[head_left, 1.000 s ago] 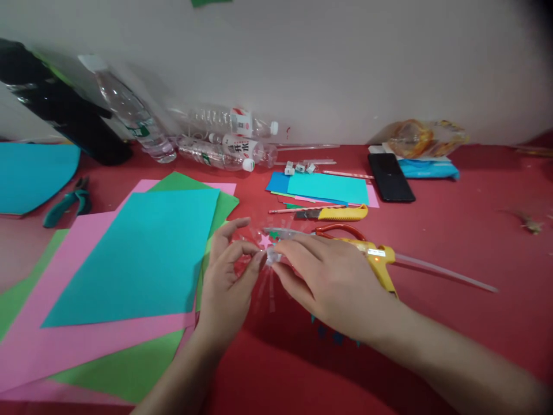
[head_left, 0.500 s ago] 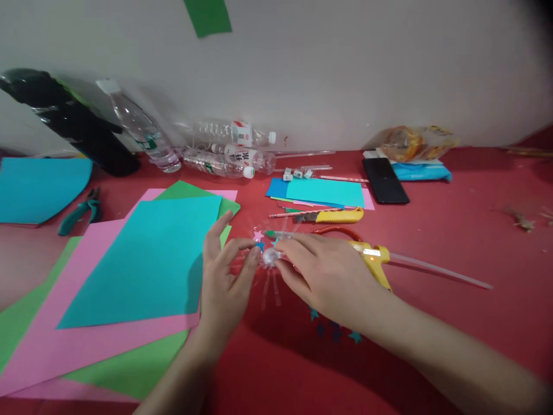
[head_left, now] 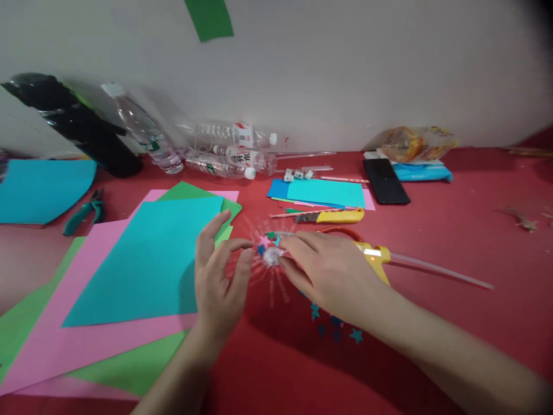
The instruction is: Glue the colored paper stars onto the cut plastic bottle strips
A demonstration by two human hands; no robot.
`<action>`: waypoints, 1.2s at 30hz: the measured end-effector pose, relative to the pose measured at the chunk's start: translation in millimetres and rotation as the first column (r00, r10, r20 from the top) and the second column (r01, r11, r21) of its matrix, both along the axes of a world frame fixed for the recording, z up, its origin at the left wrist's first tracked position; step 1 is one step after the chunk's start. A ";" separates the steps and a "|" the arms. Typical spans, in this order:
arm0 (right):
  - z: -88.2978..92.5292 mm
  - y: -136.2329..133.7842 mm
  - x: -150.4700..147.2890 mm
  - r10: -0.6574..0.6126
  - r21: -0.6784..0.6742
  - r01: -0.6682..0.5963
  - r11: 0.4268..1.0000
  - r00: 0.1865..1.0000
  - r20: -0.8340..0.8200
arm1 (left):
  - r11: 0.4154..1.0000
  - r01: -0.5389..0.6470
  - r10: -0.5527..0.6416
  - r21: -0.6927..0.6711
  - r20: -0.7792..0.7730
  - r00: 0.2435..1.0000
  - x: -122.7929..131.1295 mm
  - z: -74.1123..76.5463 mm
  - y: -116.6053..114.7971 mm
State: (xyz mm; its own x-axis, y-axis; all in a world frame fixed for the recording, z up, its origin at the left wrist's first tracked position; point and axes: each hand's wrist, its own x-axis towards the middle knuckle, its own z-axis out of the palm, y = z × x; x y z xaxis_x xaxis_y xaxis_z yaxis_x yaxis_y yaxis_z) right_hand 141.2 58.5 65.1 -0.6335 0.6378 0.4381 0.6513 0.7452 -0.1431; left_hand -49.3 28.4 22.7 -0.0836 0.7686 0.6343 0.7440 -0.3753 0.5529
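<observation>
A clear plastic piece (head_left: 272, 257), cut into thin strips that spread out from a round middle, is in front of me. Small paper stars in pink, blue and green sit on its upper strips, among them a pink star (head_left: 265, 241). My right hand (head_left: 334, 268) pinches the piece at its right side, fingertips partly hidden. To its left is my left hand (head_left: 224, 271), fingers raised and apart, thumb and index tips close together beside the blue star, with nothing visible between them. Loose stars (head_left: 356, 335) lie on the red table below my right wrist.
Behind my right hand lies a yellow glue gun (head_left: 380, 262) with a glue stick. Farther back are a yellow utility knife (head_left: 341, 216), paper strips (head_left: 326, 192) and a black phone (head_left: 386, 181). Coloured sheets (head_left: 147, 259) and pliers (head_left: 85, 213) lie left; plastic bottles (head_left: 220, 164) line the wall.
My left hand has drawn back slightly left from the blue star. The clear plastic piece has turned a little in my right hand, and its pink star shows more.
</observation>
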 end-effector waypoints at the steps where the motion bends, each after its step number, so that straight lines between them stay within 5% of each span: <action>1: -0.2 -0.1 0.0 0.001 0.004 -0.001 1.000 1.000 -0.005 | 1.000 -0.004 0.004 0.000 0.019 1.000 -0.1 -0.4 0.3; 9: 0.4 1.0 1.7 0.032 0.038 -0.031 0.999 0.999 -0.035 | 1.000 0.025 -0.026 0.007 0.073 0.997 1.4 -1.2 1.8; 20: 10.4 14.0 24.6 -0.017 -0.082 -0.001 0.997 0.976 -0.219 | 0.997 0.072 -0.066 -0.024 0.192 0.979 -0.1 1.2 -0.5; 29: 7.6 20.6 29.8 -0.035 -0.257 0.033 0.966 0.999 -0.004 | 0.995 0.100 -0.098 0.007 -0.134 0.986 3.7 7.9 -7.0; 36: 16.7 11.6 23.6 -0.018 -0.396 0.047 0.917 0.997 0.079 | 0.999 0.007 0.000 0.038 -0.182 0.983 2.9 4.8 -0.7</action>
